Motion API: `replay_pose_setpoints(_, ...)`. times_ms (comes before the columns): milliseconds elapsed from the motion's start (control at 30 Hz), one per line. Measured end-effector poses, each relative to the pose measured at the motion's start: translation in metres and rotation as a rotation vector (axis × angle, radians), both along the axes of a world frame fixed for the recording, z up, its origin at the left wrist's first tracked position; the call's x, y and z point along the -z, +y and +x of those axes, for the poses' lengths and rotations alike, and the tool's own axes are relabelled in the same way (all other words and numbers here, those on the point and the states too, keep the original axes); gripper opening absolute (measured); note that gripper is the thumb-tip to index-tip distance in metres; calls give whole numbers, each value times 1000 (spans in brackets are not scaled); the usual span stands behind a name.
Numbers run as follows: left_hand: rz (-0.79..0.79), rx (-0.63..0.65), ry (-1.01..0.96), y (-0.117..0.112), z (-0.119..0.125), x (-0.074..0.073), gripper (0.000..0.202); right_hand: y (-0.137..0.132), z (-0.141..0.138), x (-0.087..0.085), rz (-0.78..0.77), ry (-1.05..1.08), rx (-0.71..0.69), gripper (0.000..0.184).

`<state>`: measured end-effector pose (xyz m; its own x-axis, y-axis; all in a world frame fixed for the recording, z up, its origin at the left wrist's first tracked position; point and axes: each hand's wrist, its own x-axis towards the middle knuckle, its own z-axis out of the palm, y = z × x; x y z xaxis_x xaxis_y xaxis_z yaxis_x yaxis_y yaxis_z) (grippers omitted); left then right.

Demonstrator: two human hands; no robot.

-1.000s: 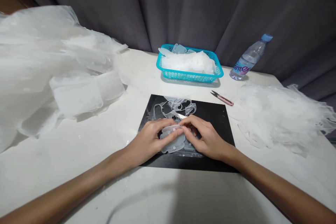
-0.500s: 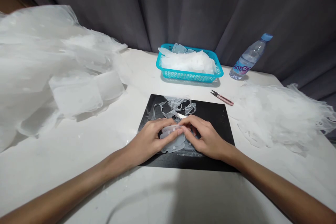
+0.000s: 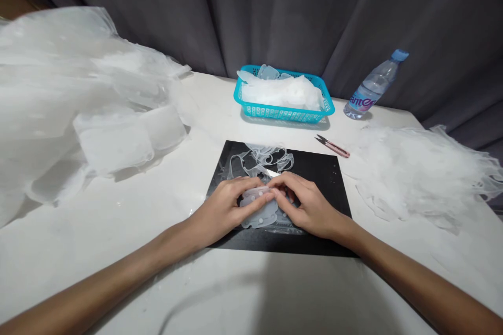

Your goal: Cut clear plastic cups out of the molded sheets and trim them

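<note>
Over a black mat (image 3: pixel 322 178), my left hand (image 3: pixel 223 201) is closed on a translucent, wavy-edged silicone piece (image 3: pixel 259 214) with small round bumps. My right hand (image 3: pixel 310 204) meets it at the piece's upper right edge, thumb and fingers pinched together there. What the right fingertips grip is partly hidden, but it appears to be the edge of the same piece. Another translucent piece (image 3: pixel 285 220) lies beneath, partly covered by the right hand. Thin clear offcut strips (image 3: pixel 271 157) lie curled on the mat just beyond my fingers.
A turquoise basket (image 3: pixel 285 113) of translucent pieces stands at the back, beside a water bottle (image 3: pixel 371 89). Pink-handled thread snips (image 3: pixel 332 146) lie right of the mat. A large heap of translucent sheets (image 3: pixel 113 141) fills the left; a pile of thin scraps (image 3: pixel 424 172) sits right.
</note>
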<state>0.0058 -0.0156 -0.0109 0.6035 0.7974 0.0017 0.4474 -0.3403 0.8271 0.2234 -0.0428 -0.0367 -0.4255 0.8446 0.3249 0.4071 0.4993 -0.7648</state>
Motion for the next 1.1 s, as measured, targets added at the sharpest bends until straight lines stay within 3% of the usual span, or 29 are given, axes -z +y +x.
replay_pose_setpoints(1100, 36, 7, 31, 1, -1, 4, 31, 1, -1, -5, -5, -21, 4, 11)
